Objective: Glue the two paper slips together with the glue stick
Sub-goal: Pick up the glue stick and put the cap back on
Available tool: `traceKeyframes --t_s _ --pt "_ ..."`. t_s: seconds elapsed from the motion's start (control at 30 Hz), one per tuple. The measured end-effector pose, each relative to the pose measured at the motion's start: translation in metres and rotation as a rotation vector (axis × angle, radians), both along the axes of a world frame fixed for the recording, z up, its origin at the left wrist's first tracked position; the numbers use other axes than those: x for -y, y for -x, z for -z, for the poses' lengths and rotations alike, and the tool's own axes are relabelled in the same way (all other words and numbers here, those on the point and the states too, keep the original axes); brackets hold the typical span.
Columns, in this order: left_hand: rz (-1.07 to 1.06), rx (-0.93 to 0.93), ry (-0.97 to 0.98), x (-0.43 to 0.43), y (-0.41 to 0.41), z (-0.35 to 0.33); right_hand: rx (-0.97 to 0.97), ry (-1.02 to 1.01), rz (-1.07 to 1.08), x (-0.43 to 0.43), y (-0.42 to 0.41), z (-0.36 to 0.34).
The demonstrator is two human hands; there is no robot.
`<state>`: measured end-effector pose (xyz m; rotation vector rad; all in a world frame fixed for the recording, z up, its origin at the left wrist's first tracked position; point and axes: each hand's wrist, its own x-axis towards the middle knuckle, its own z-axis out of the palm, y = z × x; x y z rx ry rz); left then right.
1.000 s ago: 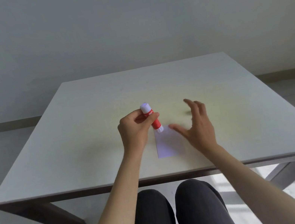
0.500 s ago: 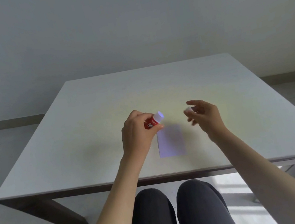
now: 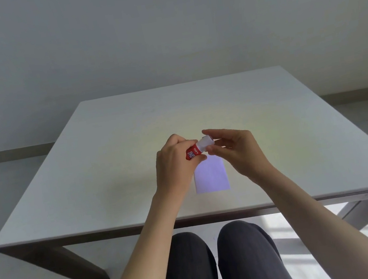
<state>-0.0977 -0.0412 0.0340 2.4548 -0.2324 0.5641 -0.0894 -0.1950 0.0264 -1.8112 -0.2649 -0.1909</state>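
While my left hand point(image 3: 175, 163) grips the glue stick point(image 3: 196, 150) above the table point(image 3: 87, 181), my right hand point(image 3: 237, 152) pinches its white end; paper slip point(image 3: 211, 177) lies at six o'clock.

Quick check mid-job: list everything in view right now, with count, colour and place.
glue stick: one, red with a white end, held above the table between both hands
paper: one pale patch visible, flat on the table near its front edge; cannot tell if it is one slip or two stacked
table: one, white top, dark legs
left hand: grips the red body
right hand: fingers pinch the white end
legs: two, dark trousers, below the table
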Motion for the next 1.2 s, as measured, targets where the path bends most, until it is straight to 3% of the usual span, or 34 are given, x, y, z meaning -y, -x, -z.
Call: traceKeyframes --t_s 0.13,0.23,0.3,0.4,0.53,0.67,0.83,1.03,1.2 --pt "0.030 -0.008 -0.015 -0.003 0.002 0.002 0.008 0.220 -0.005 -0.001 0.000 -0.005" --pt "0.054 -0.024 -0.037 -0.002 0.004 0.003 -0.001 0.506 0.143 -0.005 -0.004 -0.001" --pt "0.056 -0.014 -0.032 -0.003 0.004 0.001 0.031 0.466 0.135 -0.003 -0.002 -0.002" --pt "0.059 0.009 -0.024 -0.006 0.001 -0.003 0.047 0.307 -0.059 0.000 0.002 -0.003" --pt "0.077 0.011 -0.062 -0.005 0.005 -0.001 0.064 0.462 0.118 -0.005 -0.002 0.001" --pt "0.063 0.016 -0.022 -0.010 0.004 -0.001 0.097 0.331 -0.093 0.000 0.000 -0.004" --pt "0.076 -0.001 -0.033 -0.008 0.002 0.001 0.038 0.586 0.211 -0.009 -0.002 -0.002" --pt "-0.193 -0.078 0.422 -0.026 -0.058 -0.006 -0.027 0.246 0.147 0.013 0.007 0.001" --pt "-0.273 -0.144 0.578 -0.026 -0.085 0.024 -0.147 0.238 0.083 0.033 0.019 0.015"
